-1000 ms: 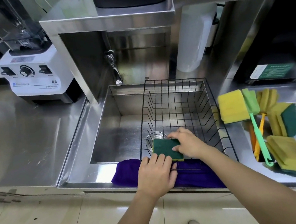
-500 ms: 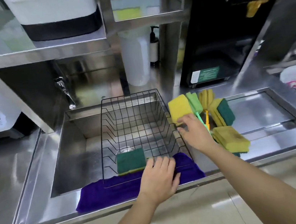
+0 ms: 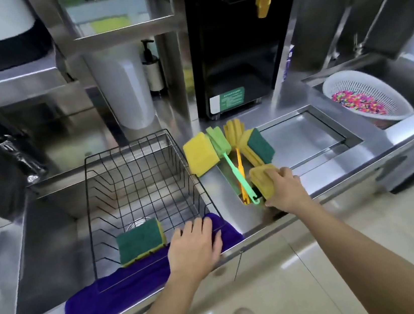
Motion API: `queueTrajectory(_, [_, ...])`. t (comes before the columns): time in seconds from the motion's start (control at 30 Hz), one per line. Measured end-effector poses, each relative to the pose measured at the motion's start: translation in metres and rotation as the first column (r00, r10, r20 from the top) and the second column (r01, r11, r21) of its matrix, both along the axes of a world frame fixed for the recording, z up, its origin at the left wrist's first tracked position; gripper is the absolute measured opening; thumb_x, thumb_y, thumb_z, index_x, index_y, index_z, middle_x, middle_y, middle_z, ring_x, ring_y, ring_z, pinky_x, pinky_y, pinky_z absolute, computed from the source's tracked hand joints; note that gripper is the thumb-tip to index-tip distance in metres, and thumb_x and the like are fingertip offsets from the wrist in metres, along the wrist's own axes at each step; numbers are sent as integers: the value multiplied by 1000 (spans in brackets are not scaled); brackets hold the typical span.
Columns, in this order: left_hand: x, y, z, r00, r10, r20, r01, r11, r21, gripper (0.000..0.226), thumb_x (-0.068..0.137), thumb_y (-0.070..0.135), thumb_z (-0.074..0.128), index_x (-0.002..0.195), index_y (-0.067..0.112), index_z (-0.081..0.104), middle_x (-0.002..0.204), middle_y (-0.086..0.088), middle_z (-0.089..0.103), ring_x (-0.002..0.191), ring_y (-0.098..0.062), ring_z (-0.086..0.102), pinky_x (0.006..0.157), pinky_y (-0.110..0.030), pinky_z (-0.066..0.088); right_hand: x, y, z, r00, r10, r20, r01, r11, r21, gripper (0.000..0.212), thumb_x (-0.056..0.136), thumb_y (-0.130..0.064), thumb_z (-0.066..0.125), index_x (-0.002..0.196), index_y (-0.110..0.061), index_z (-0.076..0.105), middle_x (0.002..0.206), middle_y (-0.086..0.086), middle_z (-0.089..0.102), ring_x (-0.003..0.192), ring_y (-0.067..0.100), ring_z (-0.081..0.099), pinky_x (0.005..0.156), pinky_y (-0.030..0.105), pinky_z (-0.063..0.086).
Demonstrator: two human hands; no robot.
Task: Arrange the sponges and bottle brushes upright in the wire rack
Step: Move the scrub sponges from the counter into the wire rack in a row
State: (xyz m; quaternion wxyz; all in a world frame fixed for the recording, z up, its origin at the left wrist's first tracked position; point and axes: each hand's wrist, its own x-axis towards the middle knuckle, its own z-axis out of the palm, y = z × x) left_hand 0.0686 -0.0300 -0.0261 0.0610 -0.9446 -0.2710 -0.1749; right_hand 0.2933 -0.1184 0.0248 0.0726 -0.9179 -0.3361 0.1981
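A black wire rack [image 3: 134,171] sits over the sink, and one green-and-yellow sponge [image 3: 140,240] stands on edge in its near left part. My left hand [image 3: 195,245] rests flat on the rack's near rim over a purple cloth [image 3: 108,299]. To the right of the rack lies a pile: a yellow sponge [image 3: 200,153], a green bottle brush [image 3: 230,164], an orange bottle brush [image 3: 239,163] and a green-faced sponge [image 3: 258,144]. My right hand [image 3: 284,189] grips a yellow sponge [image 3: 261,180] at the pile's near end.
A black machine [image 3: 238,42] stands behind the pile. A white colander [image 3: 366,99] with coloured bits sits in the right basin. A tap [image 3: 16,158] juts over the sink's far left. A white container [image 3: 126,88] and a pump bottle [image 3: 153,69] stand at the back.
My right hand let go of the green sponge in the rack, moved right to the pile and closed on a yellow sponge. My left hand stayed on the rack's rim. The camera swung right.
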Motion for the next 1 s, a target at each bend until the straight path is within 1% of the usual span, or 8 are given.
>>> queueTrajectory(0.1, [-2, 1, 1, 1000, -13, 11, 12, 1000, 6, 39, 86, 40, 40, 87, 10, 64, 75, -5, 61, 64, -24, 58, 56, -34, 44, -5, 1, 9, 980, -99, 173, 64, 978, 198, 62, 75, -28, 65, 130, -10, 41, 128, 16, 40, 112, 39, 44, 87, 43, 45])
queueTrajectory(0.2, [-7, 3, 0, 999, -35, -5, 35, 999, 21, 39, 87, 40, 39, 93, 10, 65, 79, -5, 61, 69, -24, 56, 62, -36, 43, -10, 10, 30, 955, -204, 216, 93, 896, 434, 51, 78, -27, 62, 120, -6, 44, 117, 16, 47, 102, 36, 51, 74, 39, 44])
queueTrajectory(0.33, [-30, 13, 2, 1000, 0, 14, -1, 999, 50, 35, 85, 39, 41, 92, 11, 62, 80, -5, 58, 71, -25, 54, 71, -39, 36, -17, 36, 55, 963, -269, 34, 182, 737, 651, 42, 80, -32, 61, 112, -8, 46, 109, 15, 57, 100, 37, 54, 83, 44, 44])
queueTrajectory(0.43, [-54, 22, 3, 998, 55, 13, -56, 997, 52, 34, 83, 38, 42, 90, 11, 60, 83, -6, 59, 74, -26, 55, 76, -41, 35, -35, 62, 62, 980, -167, -108, 192, 653, 732, 44, 80, -32, 64, 114, -9, 47, 108, 14, 61, 103, 34, 55, 90, 45, 45])
queueTrajectory(0.53, [-75, 28, 2, 991, 130, 10, -131, 990, 45, 34, 83, 38, 43, 89, 10, 61, 84, -6, 60, 75, -26, 55, 77, -41, 40, -63, 87, 60, 976, 0, -219, 169, 636, 753, 42, 81, -28, 66, 114, -8, 50, 106, 10, 59, 100, 28, 55, 84, 34, 43])
queueTrajectory(0.7, [-100, 35, -5, 973, 221, 69, -224, 974, 36, 34, 86, 36, 45, 93, 7, 63, 86, -7, 62, 77, -26, 57, 79, -40, 40, -103, 127, 48, 897, 159, -413, 171, 736, 655, 55, 83, -29, 67, 129, -10, 42, 111, 2, 54, 101, 18, 50, 87, 29, 40])
queueTrajectory(0.83, [-103, 33, -6, 965, 239, 110, -245, 968, 45, 31, 83, 33, 47, 93, 8, 62, 86, -7, 61, 79, -27, 58, 78, -40, 37, -124, 150, 28, 839, 221, -496, 145, 789, 597, 46, 83, -28, 67, 120, -12, 44, 107, 2, 58, 100, 20, 58, 88, 35, 47])
queueTrajectory(1.0, [-108, 31, -8, 964, 233, 130, -242, 969, 58, 29, 81, 33, 51, 97, 10, 62, 87, -5, 62, 80, -26, 57, 78, -39, 37, -146, 173, 5, 816, 225, -533, 77, 870, 487, 48, 85, -28, 64, 126, -11, 44, 116, 7, 61, 105, 22, 59, 94, 39, 47])
